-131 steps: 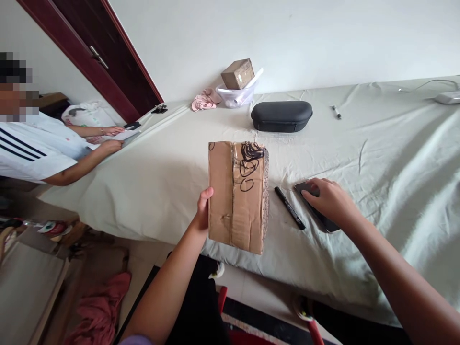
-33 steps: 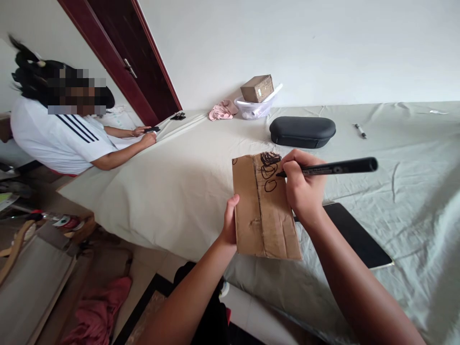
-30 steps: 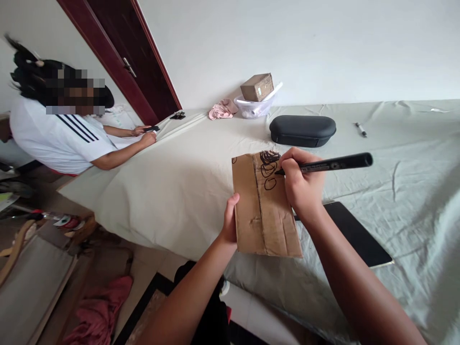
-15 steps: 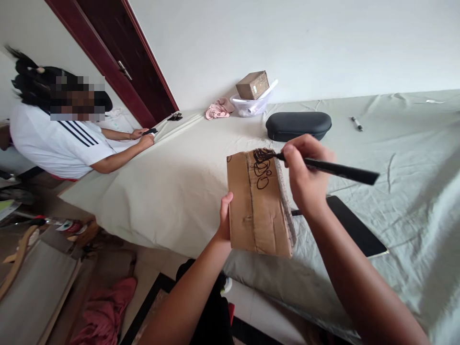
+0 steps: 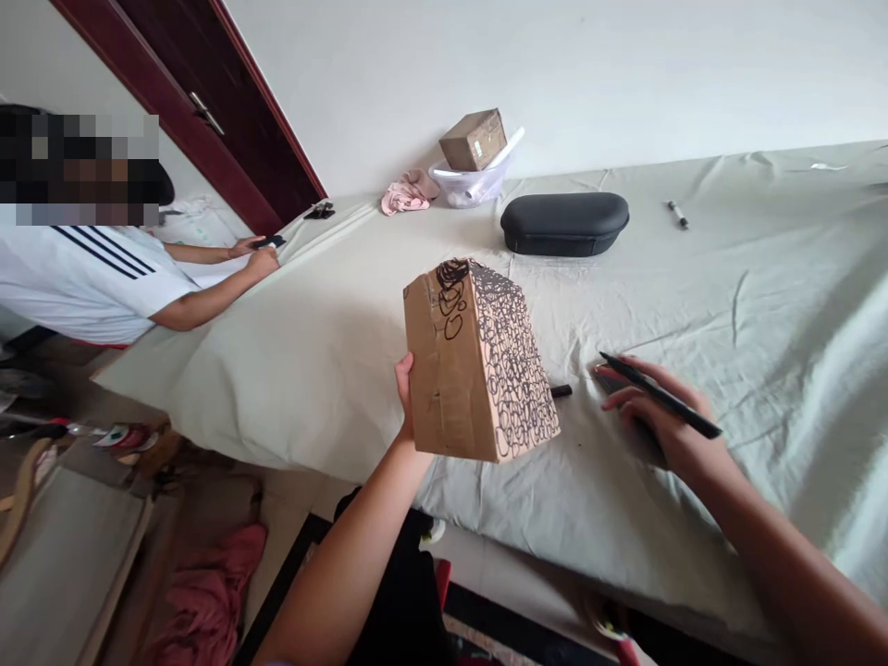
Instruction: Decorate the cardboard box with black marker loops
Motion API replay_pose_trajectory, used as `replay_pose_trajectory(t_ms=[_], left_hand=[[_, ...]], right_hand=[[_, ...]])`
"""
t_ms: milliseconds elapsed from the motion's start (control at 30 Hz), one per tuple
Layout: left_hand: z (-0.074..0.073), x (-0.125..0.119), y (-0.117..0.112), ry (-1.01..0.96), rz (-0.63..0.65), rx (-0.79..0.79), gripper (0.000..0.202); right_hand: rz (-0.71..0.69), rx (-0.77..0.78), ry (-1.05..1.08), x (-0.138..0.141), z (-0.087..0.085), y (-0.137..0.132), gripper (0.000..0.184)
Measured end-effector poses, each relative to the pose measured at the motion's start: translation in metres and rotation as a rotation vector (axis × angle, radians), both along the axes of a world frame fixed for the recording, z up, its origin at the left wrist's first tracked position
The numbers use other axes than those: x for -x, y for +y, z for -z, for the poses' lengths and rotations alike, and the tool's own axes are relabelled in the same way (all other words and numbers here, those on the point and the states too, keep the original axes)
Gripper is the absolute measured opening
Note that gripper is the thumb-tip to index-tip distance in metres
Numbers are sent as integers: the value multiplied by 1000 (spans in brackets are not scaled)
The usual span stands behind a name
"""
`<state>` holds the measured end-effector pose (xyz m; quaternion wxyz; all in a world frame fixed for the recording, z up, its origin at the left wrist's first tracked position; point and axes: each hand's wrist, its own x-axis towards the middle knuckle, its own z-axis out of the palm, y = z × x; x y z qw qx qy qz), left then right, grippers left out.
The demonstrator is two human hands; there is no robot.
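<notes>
My left hand (image 5: 404, 388) grips a cardboard box (image 5: 454, 388) from its left side and holds it tilted above the cloth-covered table. Black loops densely cover the box's right face, with a few more at the top of its taped face. My right hand (image 5: 666, 416), off the box, has a black marker (image 5: 662, 396) lying across it, tip pointing up and left. The same hand's fingers are at a flat dark device (image 5: 645, 442), mostly hidden beneath them. A black marker cap (image 5: 561, 391) shows just right of the box.
Behind the box lies a black hard case (image 5: 565, 224). Farther back are a plastic basket (image 5: 472, 190) with a small carton (image 5: 474, 139) on it, a pink cloth (image 5: 409, 192) and another marker (image 5: 678, 215). Another person (image 5: 104, 268) sits at the table's left end.
My right hand has left the box with the marker and moved right and down to the flat dark device. The box has turned, bringing its scribbled face into view.
</notes>
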<state>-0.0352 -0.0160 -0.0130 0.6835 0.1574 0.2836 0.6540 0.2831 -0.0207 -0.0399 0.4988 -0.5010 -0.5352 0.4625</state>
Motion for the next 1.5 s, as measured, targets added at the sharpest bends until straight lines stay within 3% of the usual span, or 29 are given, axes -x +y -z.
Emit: replay_pose_trajectory(t_ms=[67, 167, 300, 400, 533, 633, 700, 833, 933, 1033, 1267, 1500], left_hand=[[5, 3, 3, 17, 1, -2, 50], [11, 4, 6, 26, 40, 27, 55], [13, 3, 9, 21, 66, 52, 52], [14, 3, 14, 12, 74, 31, 53], [17, 7, 19, 17, 60, 17, 55], [20, 9, 22, 27, 55, 16, 57], [21, 9, 23, 23, 60, 4, 58], [20, 10, 24, 9, 69, -3, 57], [19, 10, 25, -9, 53, -6, 53], [19, 11, 26, -13, 34, -7, 52], [18, 11, 25, -3, 23, 18, 56], [17, 11, 24, -5, 24, 11, 54]], right_hand=[[2, 84, 148, -4, 8, 0, 48], [-24, 125, 273, 1, 1, 7, 51], [7, 50, 212, 16, -13, 18, 46], [33, -48, 143, 26, -18, 22, 32], [-183, 11, 283, 29, -23, 25, 50], [-283, 104, 350, 25, -27, 27, 32], [-248, 109, 180, 20, -28, 29, 28], [-185, 11, -447, 6, -26, 33, 56], [-215, -45, -898, -7, -26, 36, 41], [-292, -53, -1168, -17, -29, 36, 37], [-361, -75, -1305, 1, -32, 29, 35], [-377, -254, -1312, 16, -14, 29, 34]])
